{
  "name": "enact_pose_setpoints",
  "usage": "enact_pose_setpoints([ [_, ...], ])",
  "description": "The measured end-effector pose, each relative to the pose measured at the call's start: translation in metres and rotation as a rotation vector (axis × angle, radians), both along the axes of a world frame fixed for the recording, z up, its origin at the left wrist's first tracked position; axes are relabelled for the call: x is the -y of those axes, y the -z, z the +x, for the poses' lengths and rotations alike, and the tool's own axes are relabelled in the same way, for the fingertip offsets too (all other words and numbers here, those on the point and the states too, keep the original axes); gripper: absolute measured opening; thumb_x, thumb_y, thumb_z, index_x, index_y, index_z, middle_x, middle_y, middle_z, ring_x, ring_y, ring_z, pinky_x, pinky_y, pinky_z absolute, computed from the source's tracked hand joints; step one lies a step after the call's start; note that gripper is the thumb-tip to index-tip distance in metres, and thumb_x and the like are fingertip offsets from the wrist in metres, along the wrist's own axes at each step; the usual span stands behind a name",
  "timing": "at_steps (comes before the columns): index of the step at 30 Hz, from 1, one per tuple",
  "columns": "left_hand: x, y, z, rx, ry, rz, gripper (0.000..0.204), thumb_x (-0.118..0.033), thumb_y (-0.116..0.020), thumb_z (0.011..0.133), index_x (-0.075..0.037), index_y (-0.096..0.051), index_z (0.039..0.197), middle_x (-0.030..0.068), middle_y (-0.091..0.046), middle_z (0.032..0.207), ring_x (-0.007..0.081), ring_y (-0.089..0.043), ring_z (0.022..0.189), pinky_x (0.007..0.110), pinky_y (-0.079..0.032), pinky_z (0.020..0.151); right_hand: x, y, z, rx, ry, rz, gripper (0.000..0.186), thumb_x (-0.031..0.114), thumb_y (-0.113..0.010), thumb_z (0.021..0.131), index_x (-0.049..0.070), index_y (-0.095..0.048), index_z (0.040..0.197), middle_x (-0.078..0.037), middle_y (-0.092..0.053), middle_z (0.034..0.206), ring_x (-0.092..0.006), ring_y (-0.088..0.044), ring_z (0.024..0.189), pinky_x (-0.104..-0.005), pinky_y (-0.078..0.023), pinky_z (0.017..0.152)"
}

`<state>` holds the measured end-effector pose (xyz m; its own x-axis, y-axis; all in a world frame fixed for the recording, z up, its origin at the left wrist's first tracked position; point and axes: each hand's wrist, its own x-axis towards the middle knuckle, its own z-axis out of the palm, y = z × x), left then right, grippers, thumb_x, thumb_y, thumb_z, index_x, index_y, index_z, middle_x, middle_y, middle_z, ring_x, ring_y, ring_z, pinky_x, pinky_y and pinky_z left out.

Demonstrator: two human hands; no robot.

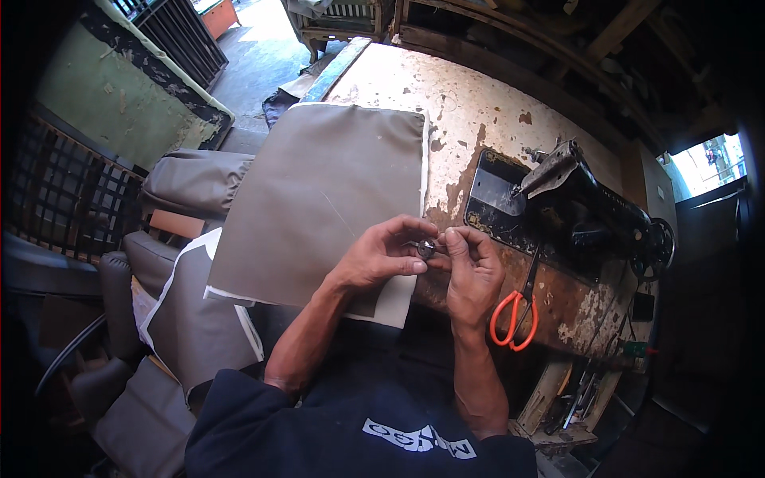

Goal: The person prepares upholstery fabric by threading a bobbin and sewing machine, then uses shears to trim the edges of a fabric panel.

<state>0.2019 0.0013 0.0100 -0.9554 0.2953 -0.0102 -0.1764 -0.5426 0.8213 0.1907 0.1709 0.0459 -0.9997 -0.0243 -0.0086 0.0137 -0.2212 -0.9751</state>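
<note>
My left hand [384, 253] grips a small round metal part [425, 248], which looks like a bobbin case. My right hand [470, 267] has thumb and finger pinched beside it; whether it holds thread is too small to tell. Beneath and left of my hands lies a grey-brown upholstery sheet [319, 183] with white backing at its edges. Orange-handled scissors [514, 319] rest right of my right hand, blades toward a black sewing machine [590, 203].
The worn wooden table [462, 95] bends across the view. More grey-brown padded pieces [191, 303] are piled at the left, by a green wall [92, 119] and a dark grille [72, 167]. An open doorway [255, 56] shows at the top left. Tools [574, 398] stand below the table's right end.
</note>
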Motion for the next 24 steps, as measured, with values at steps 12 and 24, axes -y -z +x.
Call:
enact_pose_setpoints([
  [12,-0.005,0.004,0.001,-0.044,-0.109,-0.267,0.036,-0.004,-0.073,0.095,0.003,-0.062,0.128,0.0088,-0.070,0.114,0.0143,-0.066,0.107,0.029,-0.054,0.096,-0.008,0.012,-0.007,0.086,-0.006,-0.091,0.017,0.014,-0.064,0.103,-0.002,-0.063,0.111,-0.010,-0.070,0.095,-0.0163,-0.072,0.083,-0.0285,-0.064,0.070],
  [24,0.000,0.009,-0.002,0.049,-0.106,0.152,0.047,-0.016,-0.068,0.100,0.004,-0.052,0.139,0.0156,-0.067,0.123,0.0227,-0.067,0.112,0.037,-0.052,0.102,-0.019,-0.006,-0.009,-0.011,-0.014,0.004,0.014,0.013,-0.067,0.101,0.001,-0.066,0.108,-0.003,-0.065,0.087,-0.0077,-0.062,0.070,-0.0245,-0.058,0.065],
])
